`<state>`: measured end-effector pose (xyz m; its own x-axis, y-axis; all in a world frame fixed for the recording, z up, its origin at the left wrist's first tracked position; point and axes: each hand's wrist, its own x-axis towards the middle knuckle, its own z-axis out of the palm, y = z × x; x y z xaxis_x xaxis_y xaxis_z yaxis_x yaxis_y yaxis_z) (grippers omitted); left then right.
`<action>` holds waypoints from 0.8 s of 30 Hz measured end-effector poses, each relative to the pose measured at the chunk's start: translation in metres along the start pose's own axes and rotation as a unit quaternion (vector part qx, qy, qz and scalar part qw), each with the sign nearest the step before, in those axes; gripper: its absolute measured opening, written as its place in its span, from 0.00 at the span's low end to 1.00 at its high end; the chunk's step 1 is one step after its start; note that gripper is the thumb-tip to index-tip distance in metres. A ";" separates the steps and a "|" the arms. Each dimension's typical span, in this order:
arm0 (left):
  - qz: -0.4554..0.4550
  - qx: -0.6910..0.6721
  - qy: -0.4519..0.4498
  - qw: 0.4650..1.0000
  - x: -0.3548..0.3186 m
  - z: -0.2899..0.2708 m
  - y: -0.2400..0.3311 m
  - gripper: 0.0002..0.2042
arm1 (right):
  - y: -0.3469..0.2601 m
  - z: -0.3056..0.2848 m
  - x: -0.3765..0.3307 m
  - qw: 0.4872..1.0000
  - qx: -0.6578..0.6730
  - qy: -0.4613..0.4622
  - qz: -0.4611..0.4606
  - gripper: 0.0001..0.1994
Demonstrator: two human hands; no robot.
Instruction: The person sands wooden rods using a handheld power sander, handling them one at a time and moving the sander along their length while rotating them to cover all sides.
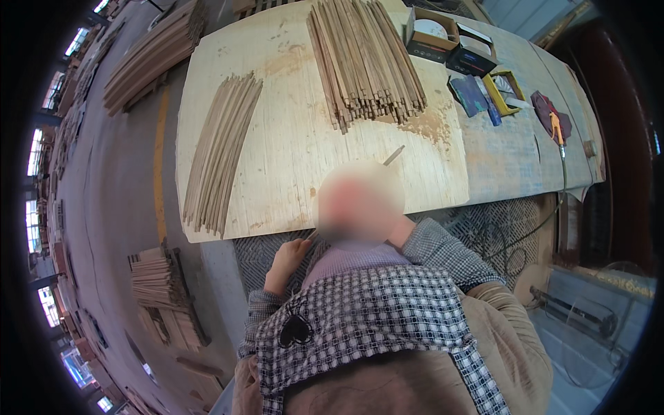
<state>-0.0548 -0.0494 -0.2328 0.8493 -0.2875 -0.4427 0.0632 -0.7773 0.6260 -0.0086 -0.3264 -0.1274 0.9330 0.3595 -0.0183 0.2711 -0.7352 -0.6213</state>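
Observation:
My left hand (pixel 290 259) is closed at the table's near edge, with the end of a thin wooden strip showing at its fingertips. The far end of a wooden strip (pixel 394 155) sticks out beyond a round blurred patch, in line with that hand. Most of my right hand (pixel 402 230) lies under the blur; only its wrist side shows, so its fingers are hidden. Ahead lies a large stack of wooden strips (pixel 363 62) on the pale plywood board (pixel 283 152). A smaller, fanned-out batch of strips (pixel 225 149) rests at the board's left.
Two open boxes (pixel 432 34) with white discs stand at the back right. Nearby are a yellow tray (pixel 503 93), blue-green sheets (pixel 468 95) and an orange air gun (pixel 556 128) on a dark cloth, its hose hanging off the edge. Timber piles (pixel 155 55) stand on the left floor.

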 end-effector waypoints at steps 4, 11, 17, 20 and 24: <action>-0.015 0.055 0.004 0.998 -0.008 -0.007 0.012 0.19 | 0.081 0.000 0.016 1.000 0.020 -0.004 0.001 0.20; 0.014 0.158 0.083 0.984 -0.008 0.002 0.023 0.18 | 0.061 0.014 0.008 0.999 -0.004 0.053 0.008 0.19; -0.013 0.182 0.050 0.982 -0.006 0.000 0.022 0.17 | -0.006 0.005 -0.004 0.999 -0.031 -0.044 -0.003 0.24; -0.021 0.183 0.041 0.982 -0.007 -0.001 0.026 0.18 | 0.017 -0.021 -0.001 0.995 -0.040 0.009 0.091 0.24; -0.022 0.167 0.014 0.986 -0.006 -0.010 0.031 0.18 | 0.053 -0.058 0.003 0.976 -0.054 0.091 0.189 0.25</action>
<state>-0.0525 -0.0669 -0.2045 0.8635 -0.2383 -0.4444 -0.0725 -0.9308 0.3582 0.0226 -0.3972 -0.1147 0.9953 -0.0498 -0.0836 -0.0857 -0.8558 -0.5102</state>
